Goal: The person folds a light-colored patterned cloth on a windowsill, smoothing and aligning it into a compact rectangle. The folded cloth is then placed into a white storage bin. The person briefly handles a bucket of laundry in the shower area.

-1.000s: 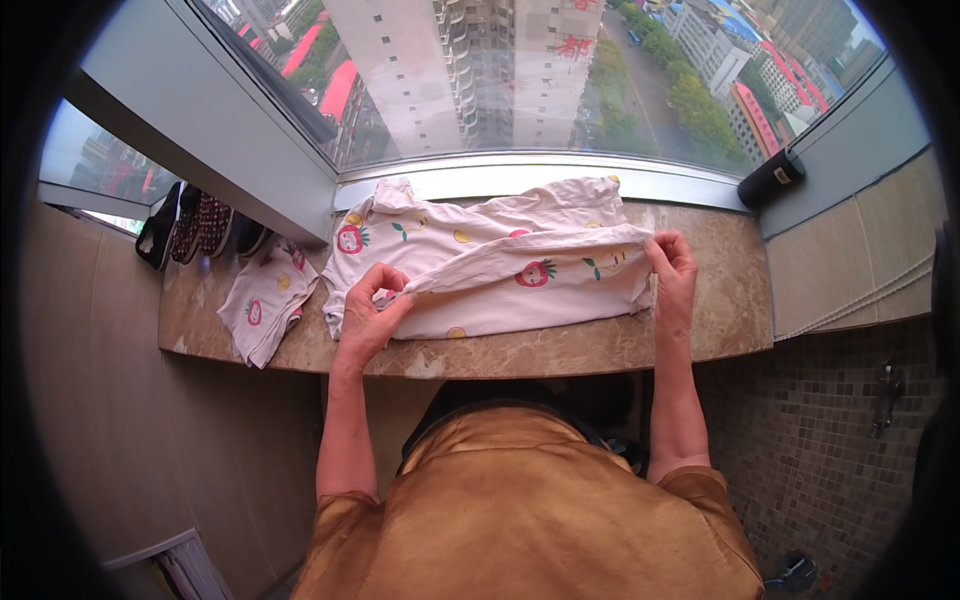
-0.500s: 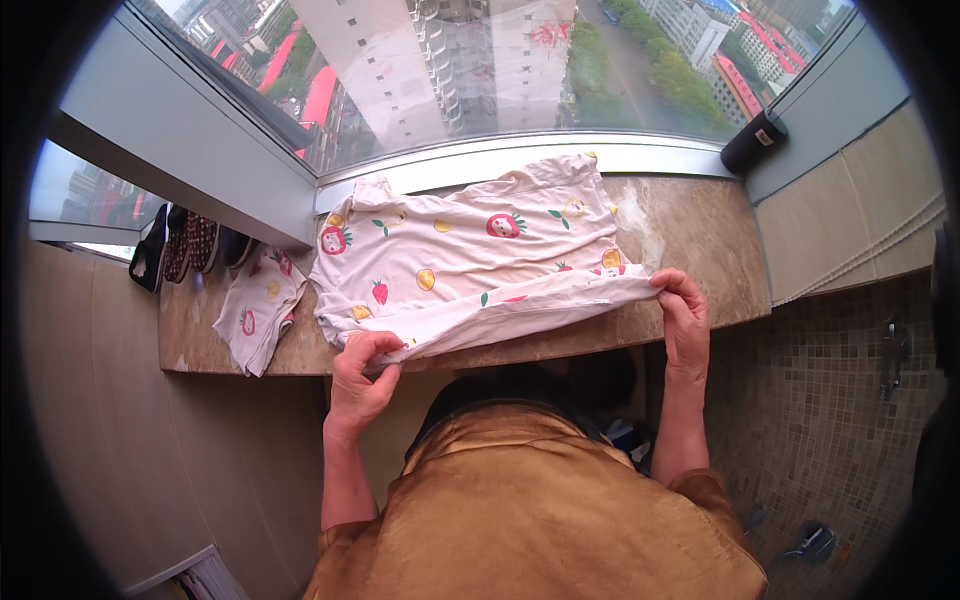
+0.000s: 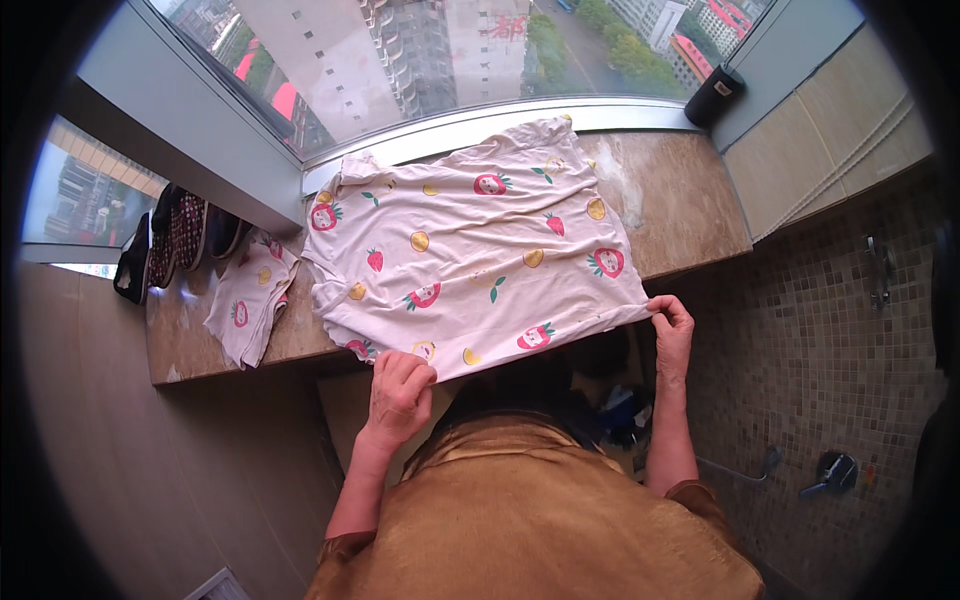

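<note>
Two hands pinch a soft, wrinkly pink shirt.
It lies on the shiny brown stone tabletop, its near edge pulled past the rim. The left hand grips the near left edge; the right hand pinches the near right corner. Fruit pictures dot the cloth. Far outside, a tall building has red writing.

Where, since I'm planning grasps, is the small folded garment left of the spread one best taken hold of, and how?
Probably pinch the folded garment by its narrow near end, coming from the person's side: it tapers toward the front edge of the counter, while shoes crowd its far end and the spread garment lies to its right.
</note>
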`<action>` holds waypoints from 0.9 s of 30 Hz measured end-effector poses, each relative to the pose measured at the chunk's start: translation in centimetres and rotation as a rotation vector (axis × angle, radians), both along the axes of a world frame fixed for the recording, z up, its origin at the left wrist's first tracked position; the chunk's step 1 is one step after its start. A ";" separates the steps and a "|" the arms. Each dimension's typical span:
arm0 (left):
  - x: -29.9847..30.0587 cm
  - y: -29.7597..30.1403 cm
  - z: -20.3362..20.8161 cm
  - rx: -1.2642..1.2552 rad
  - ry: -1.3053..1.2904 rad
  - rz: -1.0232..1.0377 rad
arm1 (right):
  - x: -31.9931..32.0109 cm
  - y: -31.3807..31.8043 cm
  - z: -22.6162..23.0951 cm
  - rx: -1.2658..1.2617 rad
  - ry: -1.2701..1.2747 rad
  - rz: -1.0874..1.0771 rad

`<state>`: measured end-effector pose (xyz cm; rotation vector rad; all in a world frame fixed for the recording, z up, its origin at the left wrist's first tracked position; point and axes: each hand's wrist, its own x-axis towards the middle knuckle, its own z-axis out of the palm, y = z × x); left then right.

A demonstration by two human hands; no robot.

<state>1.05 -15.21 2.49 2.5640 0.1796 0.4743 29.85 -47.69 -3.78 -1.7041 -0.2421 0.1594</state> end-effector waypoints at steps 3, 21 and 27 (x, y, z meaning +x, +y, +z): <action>-0.9 0.1 0.3 -0.093 -0.073 -0.007 | -1.2 -0.3 0.5 0.042 0.030 0.000; 4.1 8.0 7.1 -0.093 -0.286 0.372 | 3.7 8.4 11.0 -0.227 -0.617 0.065; 8.0 12.3 8.2 -0.042 -0.270 0.417 | 9.5 12.9 12.4 -0.221 -0.501 0.033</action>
